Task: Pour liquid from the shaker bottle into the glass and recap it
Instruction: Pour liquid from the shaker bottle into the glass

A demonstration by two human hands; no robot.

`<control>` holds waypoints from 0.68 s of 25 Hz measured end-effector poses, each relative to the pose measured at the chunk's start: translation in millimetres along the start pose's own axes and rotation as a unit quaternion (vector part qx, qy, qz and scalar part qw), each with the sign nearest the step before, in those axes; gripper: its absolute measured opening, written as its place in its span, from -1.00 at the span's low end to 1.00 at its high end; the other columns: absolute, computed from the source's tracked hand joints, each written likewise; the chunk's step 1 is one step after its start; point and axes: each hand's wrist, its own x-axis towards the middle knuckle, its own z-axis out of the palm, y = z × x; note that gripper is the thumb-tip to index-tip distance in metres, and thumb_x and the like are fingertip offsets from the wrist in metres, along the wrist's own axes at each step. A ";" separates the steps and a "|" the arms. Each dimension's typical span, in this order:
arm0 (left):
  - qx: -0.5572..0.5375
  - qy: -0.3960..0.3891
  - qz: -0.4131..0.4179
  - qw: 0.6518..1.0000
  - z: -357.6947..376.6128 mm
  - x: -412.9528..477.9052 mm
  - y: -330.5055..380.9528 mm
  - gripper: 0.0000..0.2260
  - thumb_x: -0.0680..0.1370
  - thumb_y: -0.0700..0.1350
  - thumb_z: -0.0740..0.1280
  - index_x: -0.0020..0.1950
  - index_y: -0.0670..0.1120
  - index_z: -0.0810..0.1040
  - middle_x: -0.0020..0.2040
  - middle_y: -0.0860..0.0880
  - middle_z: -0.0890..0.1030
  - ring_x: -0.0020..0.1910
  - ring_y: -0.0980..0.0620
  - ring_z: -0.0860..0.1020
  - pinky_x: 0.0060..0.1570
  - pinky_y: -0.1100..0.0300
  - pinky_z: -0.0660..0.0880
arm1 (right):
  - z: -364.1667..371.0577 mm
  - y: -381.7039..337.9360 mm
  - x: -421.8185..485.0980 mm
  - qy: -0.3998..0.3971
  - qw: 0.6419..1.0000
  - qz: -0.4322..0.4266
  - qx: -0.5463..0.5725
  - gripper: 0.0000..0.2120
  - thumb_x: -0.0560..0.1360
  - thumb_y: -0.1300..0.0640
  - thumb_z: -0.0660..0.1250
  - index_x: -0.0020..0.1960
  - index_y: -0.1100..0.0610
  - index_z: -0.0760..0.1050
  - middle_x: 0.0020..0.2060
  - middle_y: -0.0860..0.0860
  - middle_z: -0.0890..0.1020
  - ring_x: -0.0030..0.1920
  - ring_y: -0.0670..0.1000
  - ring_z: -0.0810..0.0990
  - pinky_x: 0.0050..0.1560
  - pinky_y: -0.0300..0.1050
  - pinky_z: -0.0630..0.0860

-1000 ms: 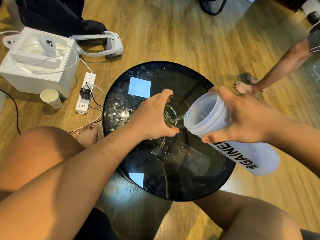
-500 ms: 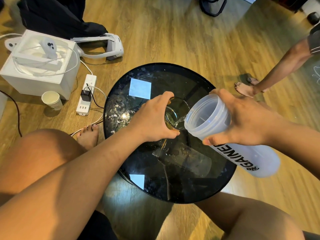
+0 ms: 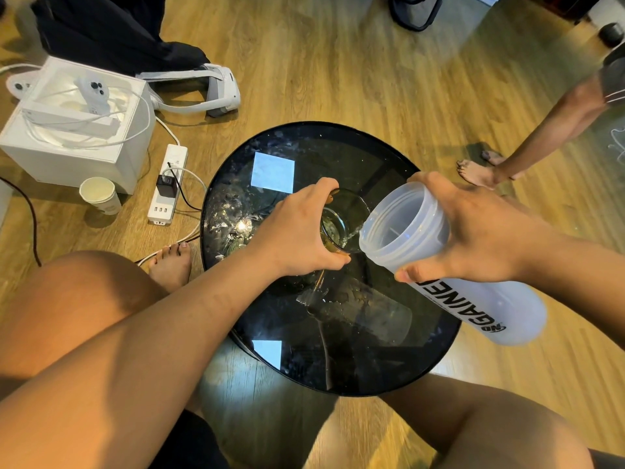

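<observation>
A clear glass (image 3: 345, 220) stands on the round black glass table (image 3: 304, 154), and my left hand (image 3: 297, 231) grips its left side. My right hand (image 3: 480, 231) holds the translucent white shaker bottle (image 3: 439, 262), uncapped and tipped almost level, with its open mouth over the glass's right rim. A thin stream of clear liquid runs from the mouth into the glass. The bottle's cap is not visible.
On the wooden floor to the left lie a white box (image 3: 77, 126) with cables, a paper cup (image 3: 99, 194), a power strip (image 3: 167, 184) and a white headset (image 3: 199, 89). Another person's leg and foot (image 3: 480, 170) stand at the right. My knees flank the table.
The bottle's mouth has tipped slightly further over the glass while liquid keeps flowing. Both hands keep their grips; the view shifted a little.
</observation>
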 end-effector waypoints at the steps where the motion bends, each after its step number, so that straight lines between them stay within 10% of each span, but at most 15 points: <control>1: 0.000 0.000 0.001 1.000 -0.3 0.1 0.0 -0.16 0.22 0.17 0.65 0.35 0.06 0.30 0.15 0.05 0.54 0.04 0.01 0.52 -0.07 0.15 0.48 | 0.3 0.1 -0.1 0.001 1.000 0.000 -0.002 0.08 -0.02 -0.61 0.32 0.37 -0.17 0.12 -0.01 -0.14 0.53 -0.01 0.10 0.57 -0.03 0.13 0.55; 17: -0.003 -0.001 0.001 1.000 0.6 0.3 -1.3 -0.17 0.21 0.18 0.64 0.34 0.08 0.29 0.14 0.07 0.53 0.02 0.03 0.51 -0.11 0.17 0.43 | 0.1 0.9 1.3 -0.008 1.000 -0.001 0.001 0.08 -0.02 -0.61 0.31 0.37 -0.16 0.11 -0.01 -0.14 0.52 -0.01 0.09 0.56 0.00 0.13 0.54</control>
